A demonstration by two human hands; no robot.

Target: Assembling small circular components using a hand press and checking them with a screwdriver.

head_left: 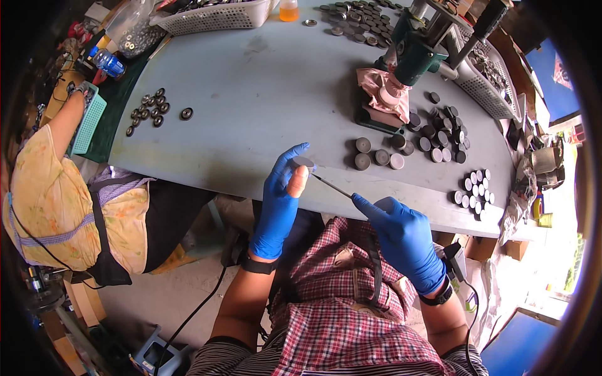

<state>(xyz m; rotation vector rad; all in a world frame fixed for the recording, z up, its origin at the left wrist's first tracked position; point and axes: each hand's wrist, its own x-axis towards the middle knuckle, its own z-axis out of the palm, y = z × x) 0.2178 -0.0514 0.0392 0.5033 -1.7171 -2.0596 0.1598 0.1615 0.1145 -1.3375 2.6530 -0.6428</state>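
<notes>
My left hand point(282, 191), in a blue glove with the thumb bare, pinches a small round grey disc point(303, 161) just over the table's near edge. A slim, dark pointed tool point(333, 186) is gripped in my right hand point(401, 235), also gloved in blue. Its tip meets or nearly touches the disc's lower right rim, beside my left thumb. The tool's handle is hidden in my fingers. Similar round dark pieces point(381, 157) stand on the table to the right, past my right hand.
A green hand press point(417, 53) with pink cloth stands at the far right. Round pieces point(475, 191) lie in groups near the right edge, and black rings point(157, 108) lie at left. White baskets point(216, 19) are at the back. A co-worker's arm point(68, 122) reaches a green basket point(93, 122).
</notes>
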